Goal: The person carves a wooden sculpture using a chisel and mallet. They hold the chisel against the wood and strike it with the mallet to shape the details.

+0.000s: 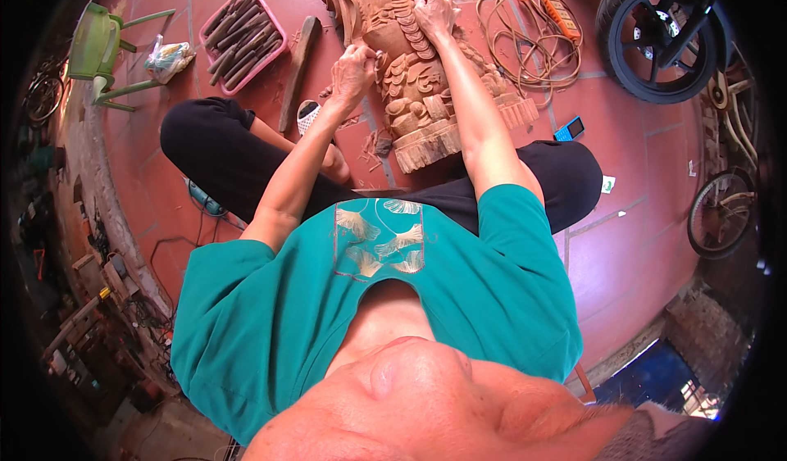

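A brown wood carving [412,84] with raised scales, curls and a flat ribbed base lies between my legs, its base end toward me. My left hand [354,72] is closed at the carving's left side, fingers pinched together. A small pale bit shows at its fingertips, too small to name. Farther up, my right hand [435,14] rests on the carving's right part, its bent fingers gripping the wood near a row of overlapping discs. The carving's far end runs out of view at the top.
Left of the carving are a wooden mallet-like stick [300,72] and a pink tray [281,55] of carving tools. A green plastic chair [92,47] stands farther left. Rightward lie an orange power strip [560,17] with coiled cord, a blue phone [568,129] and a motorbike wheel [656,36].
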### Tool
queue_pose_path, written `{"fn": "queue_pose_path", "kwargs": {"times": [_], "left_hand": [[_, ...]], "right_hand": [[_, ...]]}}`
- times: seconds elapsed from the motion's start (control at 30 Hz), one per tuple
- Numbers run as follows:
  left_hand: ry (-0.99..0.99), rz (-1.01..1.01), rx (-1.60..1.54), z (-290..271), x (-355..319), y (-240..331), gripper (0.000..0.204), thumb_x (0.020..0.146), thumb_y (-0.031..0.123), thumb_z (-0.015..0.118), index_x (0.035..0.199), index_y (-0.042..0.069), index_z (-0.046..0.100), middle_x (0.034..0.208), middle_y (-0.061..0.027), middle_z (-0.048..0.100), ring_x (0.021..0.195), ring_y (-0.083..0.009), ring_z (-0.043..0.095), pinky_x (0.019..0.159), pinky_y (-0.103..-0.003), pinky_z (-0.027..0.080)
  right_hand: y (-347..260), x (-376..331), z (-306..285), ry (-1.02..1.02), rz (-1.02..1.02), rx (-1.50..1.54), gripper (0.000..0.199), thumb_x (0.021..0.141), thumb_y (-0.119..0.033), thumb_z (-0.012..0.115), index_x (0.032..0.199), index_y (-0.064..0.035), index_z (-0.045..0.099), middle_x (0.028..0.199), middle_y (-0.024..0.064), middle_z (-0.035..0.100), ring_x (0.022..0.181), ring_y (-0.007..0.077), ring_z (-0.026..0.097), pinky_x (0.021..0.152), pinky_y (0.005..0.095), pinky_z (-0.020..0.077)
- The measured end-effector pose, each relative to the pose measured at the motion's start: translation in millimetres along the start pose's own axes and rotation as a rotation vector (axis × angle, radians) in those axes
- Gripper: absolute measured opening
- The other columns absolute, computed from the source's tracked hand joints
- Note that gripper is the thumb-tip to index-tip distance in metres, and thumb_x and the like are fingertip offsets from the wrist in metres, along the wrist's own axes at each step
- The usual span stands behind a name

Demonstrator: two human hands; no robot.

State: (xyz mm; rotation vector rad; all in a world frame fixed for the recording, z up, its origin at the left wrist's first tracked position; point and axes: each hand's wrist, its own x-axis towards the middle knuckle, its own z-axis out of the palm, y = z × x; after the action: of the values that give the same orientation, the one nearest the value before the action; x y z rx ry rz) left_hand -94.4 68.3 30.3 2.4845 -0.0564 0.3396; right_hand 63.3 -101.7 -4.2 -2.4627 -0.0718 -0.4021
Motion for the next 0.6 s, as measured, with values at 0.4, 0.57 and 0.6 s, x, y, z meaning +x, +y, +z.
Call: {"fn": "queue_pose_path", "kwargs": {"times": [0.4,0.57,0.6], "left_hand": [[-0.201,-0.118,0.077,1,-11,-9,0.014,0.079,0.011,0.058,0.08,0.007,0.071,0.087,-0.0172,0.067,0.078,-0.0377,0.067,0.072,-0.048,0.054],[-0.102,-0.248,-0.084,7,6,-23,0.016,0.081,0.016,0.063,0.088,0.007,0.074,0.081,-0.0172,0.07,0.079,-0.0326,0.069,0.074,-0.042,0.053],[-0.076,-0.267,-0.144,8,10,-23,0.016,0.081,0.017,0.064,0.088,0.007,0.074,0.08,-0.017,0.07,0.079,-0.0316,0.069,0.073,-0.041,0.053]], "right_hand": [[4,-1,-1,-0.026,0.026,0.016,0.021,0.084,-0.026,0.056,0.093,-0.0237,0.075,0.106,0.0015,0.07,0.113,0.0268,0.053,0.098,0.0603,0.0295],[1,0,-4,-0.043,0.019,0.035,0.022,0.085,-0.027,0.054,0.093,-0.0234,0.074,0.106,0.0035,0.07,0.114,0.027,0.053,0.097,0.0608,0.0305],[1,0,-4,-0.042,0.019,0.037,0.023,0.085,-0.027,0.053,0.093,-0.0233,0.074,0.107,0.0039,0.07,0.114,0.027,0.053,0.096,0.0608,0.0306]]}}
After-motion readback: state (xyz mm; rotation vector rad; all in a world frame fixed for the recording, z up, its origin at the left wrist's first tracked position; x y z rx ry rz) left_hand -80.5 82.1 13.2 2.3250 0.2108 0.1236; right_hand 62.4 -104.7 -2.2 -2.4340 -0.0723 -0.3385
